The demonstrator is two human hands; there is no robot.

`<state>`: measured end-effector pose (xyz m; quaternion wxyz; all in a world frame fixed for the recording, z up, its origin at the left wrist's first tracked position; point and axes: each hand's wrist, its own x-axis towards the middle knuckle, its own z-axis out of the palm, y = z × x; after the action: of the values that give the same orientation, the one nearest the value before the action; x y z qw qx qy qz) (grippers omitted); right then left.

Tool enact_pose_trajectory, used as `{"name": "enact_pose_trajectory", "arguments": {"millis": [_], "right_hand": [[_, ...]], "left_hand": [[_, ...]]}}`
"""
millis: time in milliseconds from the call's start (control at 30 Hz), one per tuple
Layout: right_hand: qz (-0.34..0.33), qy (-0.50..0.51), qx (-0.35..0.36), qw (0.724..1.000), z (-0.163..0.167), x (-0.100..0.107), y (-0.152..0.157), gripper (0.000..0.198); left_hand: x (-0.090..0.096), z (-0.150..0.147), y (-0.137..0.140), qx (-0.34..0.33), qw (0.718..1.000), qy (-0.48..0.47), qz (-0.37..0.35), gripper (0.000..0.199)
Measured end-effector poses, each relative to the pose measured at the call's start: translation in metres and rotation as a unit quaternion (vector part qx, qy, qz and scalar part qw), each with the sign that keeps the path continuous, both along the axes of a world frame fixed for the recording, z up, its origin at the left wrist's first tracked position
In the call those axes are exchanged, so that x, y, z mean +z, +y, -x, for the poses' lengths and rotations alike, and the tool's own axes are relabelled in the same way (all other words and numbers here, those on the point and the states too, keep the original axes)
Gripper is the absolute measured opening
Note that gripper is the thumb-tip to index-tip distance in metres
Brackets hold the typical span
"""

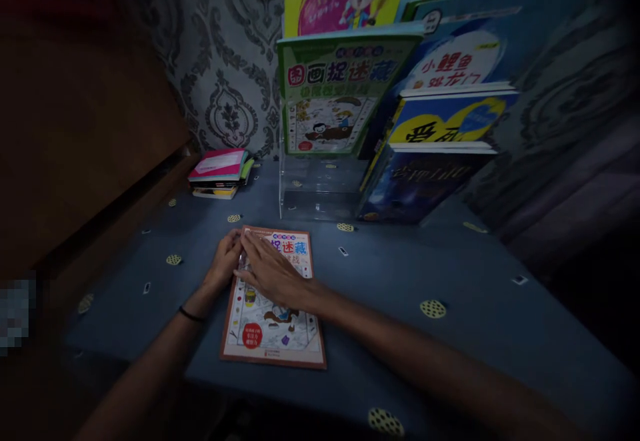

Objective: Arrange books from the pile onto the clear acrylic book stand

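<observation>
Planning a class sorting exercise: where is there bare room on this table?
The tabletop has room right of the orange-bordered book, between the clear rack and right forearm, and left of the left hand, in front of the book stack. Crowded: the rack's upright books and where the right hand rests.

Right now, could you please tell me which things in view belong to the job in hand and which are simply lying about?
In hand:
- orange-bordered book
- left hand, at its upper-left edge
- right hand, across its cover

Seemingly just nearby:
- stacked books
- clear stand
- green-bordered book on display
</observation>
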<state>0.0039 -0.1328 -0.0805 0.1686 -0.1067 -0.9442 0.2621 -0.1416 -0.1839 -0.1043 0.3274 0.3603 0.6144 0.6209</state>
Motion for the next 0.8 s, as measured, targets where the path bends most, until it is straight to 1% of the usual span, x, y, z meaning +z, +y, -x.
{"name": "enact_pose_trajectory", "arguments": {"millis": [67, 133, 333, 467, 567, 667, 800], "right_hand": [[-0.005, -0.005, -0.001, 1.000, 0.003, -0.006, 0.003, 0.073], [-0.008, -0.012, -0.008, 1.000, -0.003, -0.012, 0.008, 0.074], [-0.016, -0.078, -0.073, 0.994, -0.042, -0.030, 0.028, 0.070], [-0.039, -0.082, -0.108, 0.990, -0.074, -0.032, 0.039, 0.065], [-0.041, -0.077, -0.131, 0.988, -0.091, -0.033, 0.043, 0.060], [-0.041, -0.063, -0.136, 0.988, -0.097, -0.035, 0.045, 0.057], [-0.047, -0.045, -0.140, 0.988, -0.097, -0.038, 0.046, 0.054]], "left_hand": [[-0.001, 0.000, 0.000, -0.004, 1.000, 0.012, 0.009, 0.042], [-0.002, -0.001, 0.000, -0.009, 1.000, 0.024, 0.015, 0.042], [0.001, -0.006, -0.002, -0.018, 0.999, 0.016, 0.028, 0.045], [0.002, -0.007, -0.003, -0.009, 0.999, 0.011, 0.031, 0.047], [0.001, -0.006, -0.004, -0.007, 1.000, 0.005, 0.029, 0.048], [0.000, -0.004, -0.004, -0.014, 0.999, 0.000, 0.037, 0.049], [0.001, -0.004, -0.003, -0.027, 0.999, 0.001, 0.046, 0.048]]}}
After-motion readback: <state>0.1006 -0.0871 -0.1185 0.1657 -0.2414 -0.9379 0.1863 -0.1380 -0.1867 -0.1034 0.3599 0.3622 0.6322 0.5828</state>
